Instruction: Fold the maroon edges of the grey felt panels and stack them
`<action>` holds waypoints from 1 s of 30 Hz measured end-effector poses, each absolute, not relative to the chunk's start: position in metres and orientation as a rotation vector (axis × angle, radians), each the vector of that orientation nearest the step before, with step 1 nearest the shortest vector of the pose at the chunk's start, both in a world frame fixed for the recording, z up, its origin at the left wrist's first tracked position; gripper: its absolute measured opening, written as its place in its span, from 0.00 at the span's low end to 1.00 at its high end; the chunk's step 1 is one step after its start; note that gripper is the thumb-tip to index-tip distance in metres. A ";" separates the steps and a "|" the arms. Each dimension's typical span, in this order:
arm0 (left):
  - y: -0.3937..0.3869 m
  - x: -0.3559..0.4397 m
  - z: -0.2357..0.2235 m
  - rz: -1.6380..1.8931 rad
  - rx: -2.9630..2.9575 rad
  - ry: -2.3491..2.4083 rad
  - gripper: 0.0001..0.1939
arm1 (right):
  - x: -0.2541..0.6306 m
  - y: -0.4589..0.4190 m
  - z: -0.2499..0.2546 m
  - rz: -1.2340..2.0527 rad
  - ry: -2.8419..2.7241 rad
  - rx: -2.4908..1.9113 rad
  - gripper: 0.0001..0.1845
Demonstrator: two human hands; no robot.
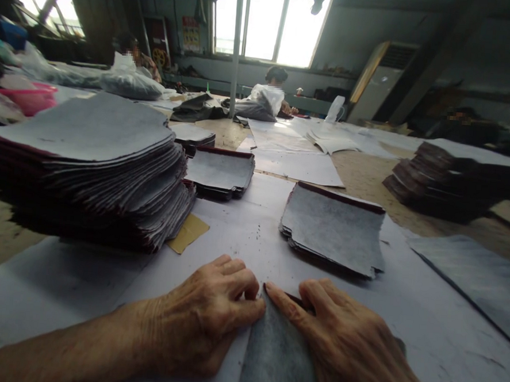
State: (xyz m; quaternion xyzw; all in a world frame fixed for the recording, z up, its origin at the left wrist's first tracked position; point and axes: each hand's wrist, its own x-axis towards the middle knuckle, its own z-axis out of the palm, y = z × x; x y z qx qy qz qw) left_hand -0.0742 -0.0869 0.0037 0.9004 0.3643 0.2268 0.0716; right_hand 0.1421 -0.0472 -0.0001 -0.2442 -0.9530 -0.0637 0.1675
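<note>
A grey-backed fabric piece (276, 353) lies on the white paper at the front, with a dark edge showing under the fingers. My left hand (210, 312) is closed at its left, fingers curled and thumb at the piece's upper corner. Opposite it, my right hand (345, 335) rests on the piece, index finger stretched to the same corner and the other fingers bent. Both hands hide much of the edge. Just beyond them sits a small stack of grey pieces with dark red folded edges (334, 230).
A tall stack of fabric pieces (83, 169) stands at left, beside a yellow card (188, 233). Another small stack (221, 171) lies behind. Dark stacked pieces (450, 180) and a grey sheet (474, 273) are at right. A pole (236, 51) rises mid-table; other people sit beyond.
</note>
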 end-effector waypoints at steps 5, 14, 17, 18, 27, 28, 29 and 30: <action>-0.086 -0.073 0.004 0.711 2.703 1.081 0.16 | 0.143 -0.047 -0.002 -0.156 -2.790 -0.710 0.31; -0.087 -0.072 0.005 0.704 2.707 1.120 0.14 | 0.147 -0.045 0.000 -0.024 -2.528 -0.767 0.22; -0.087 -0.072 0.006 0.706 2.705 1.135 0.15 | 0.158 -0.044 0.006 -0.053 -2.270 -0.776 0.15; -0.087 -0.072 0.006 0.702 2.701 1.136 0.15 | 0.162 -0.044 0.009 -0.062 -2.203 -0.809 0.13; -0.084 -0.078 -0.003 0.764 2.386 1.201 0.12 | 0.206 -0.075 0.020 -0.129 -2.117 -0.977 0.12; -0.083 -0.079 -0.003 0.726 2.339 1.228 0.11 | 0.211 -0.080 0.017 -0.146 -2.141 -0.981 0.12; -0.081 -0.079 -0.001 0.683 2.299 1.234 0.10 | 0.216 -0.084 0.014 -0.158 -2.167 -0.992 0.13; -0.079 -0.080 0.000 0.648 2.265 1.222 0.10 | 0.220 -0.088 0.010 -0.163 -2.193 -1.011 0.13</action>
